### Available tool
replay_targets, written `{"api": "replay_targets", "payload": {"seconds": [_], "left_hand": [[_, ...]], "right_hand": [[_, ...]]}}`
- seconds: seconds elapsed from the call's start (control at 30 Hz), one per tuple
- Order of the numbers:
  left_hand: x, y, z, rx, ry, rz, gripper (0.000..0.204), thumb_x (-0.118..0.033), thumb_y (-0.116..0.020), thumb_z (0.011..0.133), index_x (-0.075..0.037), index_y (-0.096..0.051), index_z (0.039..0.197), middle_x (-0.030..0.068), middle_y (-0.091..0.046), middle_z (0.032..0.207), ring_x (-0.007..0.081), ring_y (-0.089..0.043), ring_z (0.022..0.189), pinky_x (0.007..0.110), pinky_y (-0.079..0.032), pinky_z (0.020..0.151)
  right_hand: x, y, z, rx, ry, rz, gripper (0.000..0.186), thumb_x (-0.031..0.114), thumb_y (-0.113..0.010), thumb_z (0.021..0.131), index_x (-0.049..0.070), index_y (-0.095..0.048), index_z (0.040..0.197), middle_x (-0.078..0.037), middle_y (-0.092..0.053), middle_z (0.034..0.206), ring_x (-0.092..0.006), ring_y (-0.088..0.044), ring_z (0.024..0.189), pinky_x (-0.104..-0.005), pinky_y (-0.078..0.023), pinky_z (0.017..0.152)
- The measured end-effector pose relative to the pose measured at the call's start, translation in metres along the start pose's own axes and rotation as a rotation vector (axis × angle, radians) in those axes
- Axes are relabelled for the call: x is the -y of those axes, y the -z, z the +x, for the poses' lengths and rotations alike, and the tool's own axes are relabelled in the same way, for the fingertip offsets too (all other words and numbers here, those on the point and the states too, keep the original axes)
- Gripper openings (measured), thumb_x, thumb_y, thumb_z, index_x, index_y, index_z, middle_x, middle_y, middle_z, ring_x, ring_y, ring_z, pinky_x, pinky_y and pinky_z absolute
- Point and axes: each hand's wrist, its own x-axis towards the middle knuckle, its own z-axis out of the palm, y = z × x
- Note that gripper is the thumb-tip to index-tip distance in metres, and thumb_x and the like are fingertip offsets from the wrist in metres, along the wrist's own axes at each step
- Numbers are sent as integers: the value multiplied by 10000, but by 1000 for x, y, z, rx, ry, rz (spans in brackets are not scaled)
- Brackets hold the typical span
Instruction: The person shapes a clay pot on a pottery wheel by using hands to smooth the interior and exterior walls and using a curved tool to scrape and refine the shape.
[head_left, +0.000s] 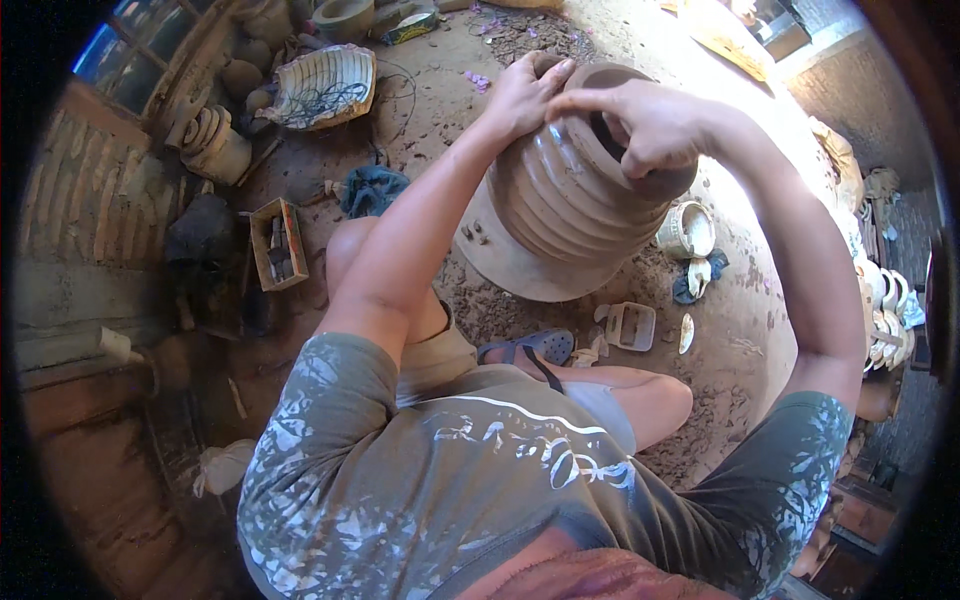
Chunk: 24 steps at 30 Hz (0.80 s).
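A large brown clay pot [560,190] with wet, ridged sides stands on a round pale wheel plate [545,285] in front of me. Its dark mouth is at the top, partly behind my hands. My left hand [528,97] curls over the left side of the rim, with its fingertips partly hidden. At the opening, my right hand [650,125] grips the near right of the rim, with curled fingers and a thumb reaching toward the inside. The two hands nearly meet at the rim. Small lumps of clay [474,234] lie on the plate's left side.
Right of the wheel stand a whitish bucket [688,230] and a clear plastic tub [631,326]. On the left are a wooden box [278,245] with tools, a blue cloth [372,190] and a ribbed curved tray [322,88]. Pots [220,150] line the left wall.
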Motion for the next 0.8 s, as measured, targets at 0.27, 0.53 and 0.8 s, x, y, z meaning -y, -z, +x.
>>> {"api": "replay_targets", "payload": {"seconds": [0.27,0.53,0.8], "left_hand": [[-17,1,-8,21,-42,40,471,-404,-678,1053,43,-720,1199,169,-791,1095,240,-739,968,376,-570,887],[-4,0,-16,-96,-101,-3,466,-389,-657,1062,44,-712,1223,198,-788,1127,287,-751,1044,407,-568,935],[-19,-13,-63,-377,-51,12,478,-378,-677,1044,65,-679,1222,258,-767,1144,392,-743,1096,444,-563,950]], "right_hand": [[29,-8,-39,94,-31,-343,703,10,-635,727,269,-680,1379,-206,-758,1043,-390,-731,1025,-483,-575,914],[-26,-99,-113,-520,120,-182,199,80,-721,891,62,-757,1085,-154,-690,842,-358,-699,838,-461,-560,775],[-9,-197,-98,-1110,-110,871,166,39,-685,1000,-49,-762,1118,-114,-751,952,-156,-718,855,-307,-577,760]]}}
